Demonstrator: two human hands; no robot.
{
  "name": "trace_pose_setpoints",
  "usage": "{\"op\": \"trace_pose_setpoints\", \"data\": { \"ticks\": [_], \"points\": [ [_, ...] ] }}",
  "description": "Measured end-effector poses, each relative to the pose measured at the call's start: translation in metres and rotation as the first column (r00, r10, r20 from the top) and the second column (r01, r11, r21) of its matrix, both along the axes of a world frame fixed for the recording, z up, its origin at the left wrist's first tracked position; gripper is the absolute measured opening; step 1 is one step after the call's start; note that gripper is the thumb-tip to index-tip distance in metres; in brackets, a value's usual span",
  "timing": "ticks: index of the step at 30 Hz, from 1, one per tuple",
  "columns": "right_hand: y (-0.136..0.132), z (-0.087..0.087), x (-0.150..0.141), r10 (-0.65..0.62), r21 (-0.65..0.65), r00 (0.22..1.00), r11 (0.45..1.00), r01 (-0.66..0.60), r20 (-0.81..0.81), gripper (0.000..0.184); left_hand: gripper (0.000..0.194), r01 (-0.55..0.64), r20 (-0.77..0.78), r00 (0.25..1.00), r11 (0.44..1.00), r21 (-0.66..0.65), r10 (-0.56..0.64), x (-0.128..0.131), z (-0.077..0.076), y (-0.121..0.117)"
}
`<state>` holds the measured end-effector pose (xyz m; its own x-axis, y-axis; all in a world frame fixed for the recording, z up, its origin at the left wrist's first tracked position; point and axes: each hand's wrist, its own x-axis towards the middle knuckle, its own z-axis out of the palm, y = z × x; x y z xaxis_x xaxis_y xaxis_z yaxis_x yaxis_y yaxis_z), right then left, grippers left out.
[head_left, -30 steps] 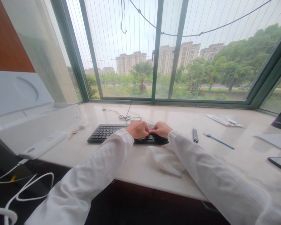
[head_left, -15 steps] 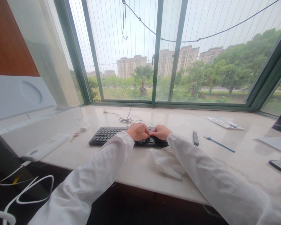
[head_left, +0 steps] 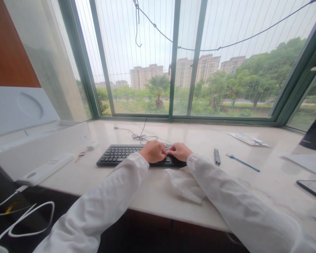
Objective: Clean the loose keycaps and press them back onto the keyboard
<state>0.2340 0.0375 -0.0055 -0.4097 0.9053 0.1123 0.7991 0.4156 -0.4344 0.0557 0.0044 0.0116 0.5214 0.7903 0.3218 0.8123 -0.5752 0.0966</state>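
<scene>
A black keyboard [head_left: 118,153] lies flat on the pale stone counter, and both my hands are over its right part. My left hand [head_left: 152,151] is closed in a pinch, its fingertips low over the keys. Facing it, my right hand [head_left: 180,151] also pinches, the two sets of fingertips almost meeting. Whatever the fingers hold is too small and hidden to make out. Below the keyboard, by my right sleeve, lies a crumpled white tissue [head_left: 185,184]. The keyboard's thin cable [head_left: 140,136] is bundled behind it.
Right of the keyboard lie a small grey-black tool [head_left: 217,157], a blue stick [head_left: 243,163], a clear packet [head_left: 249,139] and a phone [head_left: 313,189]. A dark bottle-like object [head_left: 314,131] stands at far right. Keys [head_left: 80,156], a white power strip [head_left: 47,169] and a white box [head_left: 42,140] are left.
The view has shifted slightly, so the counter and window sit a little further left. Both hands stay pinched over the same part of the keyboard.
</scene>
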Motion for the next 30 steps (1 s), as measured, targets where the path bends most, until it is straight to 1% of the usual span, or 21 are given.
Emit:
{"op": "trace_pose_setpoints", "data": {
  "ticks": [4, 9, 11, 13, 17, 21, 25, 30],
  "points": [
    [0.001, -0.001, 0.006, 0.037, 0.034, 0.997, 0.999, -0.035, -0.071, 0.022, 0.018, -0.009, 0.075, 0.997, 1.000, 0.006, 0.009, -0.005, -0.003, 0.004],
    [0.001, 0.001, 0.012, 0.121, 0.077, 0.984, 0.991, -0.112, -0.131, 0.023, 0.020, -0.006, 0.083, 0.997, 1.000, 0.002, 0.006, -0.007, -0.005, 0.008],
    [0.001, 0.001, 0.014, 0.170, 0.077, 0.976, 0.984, -0.161, -0.135, 0.021, 0.020, -0.016, 0.083, 0.996, 1.000, -0.005, 0.016, -0.007, -0.006, 0.010],
    [0.002, 0.000, 0.014, 0.190, 0.070, 0.973, 0.981, -0.182, -0.131, 0.020, 0.020, -0.020, 0.081, 0.997, 1.000, -0.005, 0.021, -0.008, -0.007, 0.012],
    [0.002, -0.002, 0.014, 0.147, 0.073, 0.980, 0.988, -0.138, -0.134, 0.021, 0.021, -0.018, 0.090, 0.996, 0.999, 0.032, 0.015, -0.011, -0.007, 0.015],
    [-0.002, 0.002, 0.012, 0.114, 0.039, 0.986, 0.993, -0.110, -0.119, 0.020, 0.022, -0.008, 0.101, 0.995, 0.998, 0.065, 0.001, -0.013, -0.006, 0.015],
    [-0.006, 0.007, 0.010, 0.062, -0.001, 0.995, 0.998, -0.062, -0.074, 0.021, 0.021, 0.007, 0.055, 0.998, 0.998, 0.063, -0.010, -0.014, -0.005, 0.014],
    [-0.005, 0.006, 0.010, 0.057, -0.072, 0.997, 0.996, -0.061, -0.054, 0.027, 0.021, 0.028, 0.018, 0.999, 0.998, 0.061, -0.029, -0.015, -0.004, 0.014]
  ]
}}
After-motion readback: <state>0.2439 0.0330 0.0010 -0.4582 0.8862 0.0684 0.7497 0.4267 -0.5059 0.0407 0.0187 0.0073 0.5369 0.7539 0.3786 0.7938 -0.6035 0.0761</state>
